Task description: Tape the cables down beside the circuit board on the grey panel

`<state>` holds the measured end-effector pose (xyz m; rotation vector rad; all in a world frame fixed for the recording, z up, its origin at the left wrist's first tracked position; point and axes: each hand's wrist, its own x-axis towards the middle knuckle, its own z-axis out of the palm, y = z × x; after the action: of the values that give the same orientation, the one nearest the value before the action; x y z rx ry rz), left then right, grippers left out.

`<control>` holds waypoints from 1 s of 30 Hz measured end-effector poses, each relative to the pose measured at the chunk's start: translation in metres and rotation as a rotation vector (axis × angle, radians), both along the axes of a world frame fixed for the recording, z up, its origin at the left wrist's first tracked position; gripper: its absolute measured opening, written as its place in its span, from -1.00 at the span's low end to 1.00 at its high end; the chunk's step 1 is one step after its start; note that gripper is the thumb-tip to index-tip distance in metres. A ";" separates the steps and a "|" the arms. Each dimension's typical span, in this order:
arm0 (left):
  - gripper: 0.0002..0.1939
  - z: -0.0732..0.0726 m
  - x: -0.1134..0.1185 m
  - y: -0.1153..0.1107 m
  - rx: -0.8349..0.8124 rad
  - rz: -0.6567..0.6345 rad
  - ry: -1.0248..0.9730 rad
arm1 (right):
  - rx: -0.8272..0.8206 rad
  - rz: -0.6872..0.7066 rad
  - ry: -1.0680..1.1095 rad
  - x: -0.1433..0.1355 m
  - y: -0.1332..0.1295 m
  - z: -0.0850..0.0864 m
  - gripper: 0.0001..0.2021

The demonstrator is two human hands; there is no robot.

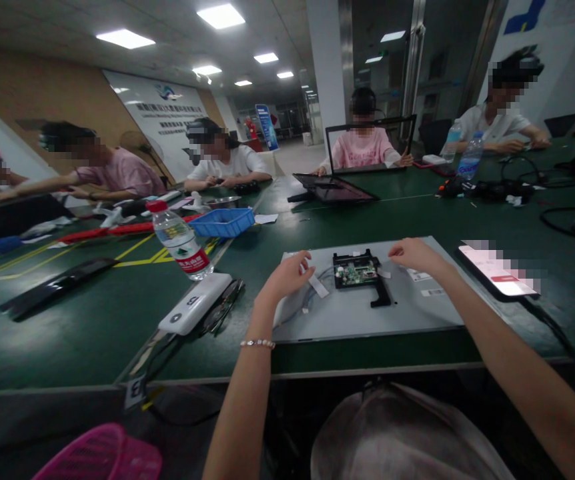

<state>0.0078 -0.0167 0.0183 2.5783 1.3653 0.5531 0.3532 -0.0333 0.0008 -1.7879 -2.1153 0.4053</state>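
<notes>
While the grey panel (417,312) lay flat on the near side of the green worktop (255,263), the left hand (295,270) was over its left part, near the thin cables (317,279), its grip loosely curled. The right hand (412,255) was over its far right part, and I could not tell whether either grip was apart or together. Between the 2 hands sat the circuit board (355,272), and a lit phone (495,267) lay right of the panel.

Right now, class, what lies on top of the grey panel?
A circuit board in a black bracket, thin wires and white labels. The panel under the board is hidden.
</notes>
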 end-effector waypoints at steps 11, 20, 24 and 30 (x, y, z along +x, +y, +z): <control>-0.73 -0.004 -0.001 0.008 0.086 -0.025 0.062 | -0.207 0.144 0.120 -0.013 -0.004 -0.003 -0.78; -0.70 0.000 -0.003 0.009 0.179 0.134 0.137 | -0.158 0.102 0.112 -0.009 0.000 -0.004 -0.84; -0.70 -0.001 -0.006 0.011 0.206 0.211 0.143 | -0.109 0.011 0.090 -0.004 0.000 -0.001 -0.85; -0.71 -0.004 -0.002 0.010 0.144 0.188 0.171 | -0.051 -0.080 0.014 0.003 0.001 -0.005 -0.85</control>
<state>0.0061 -0.0069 0.0145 2.6806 1.6950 0.4846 0.3557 -0.0327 -0.0046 -1.8857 -2.0332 0.4526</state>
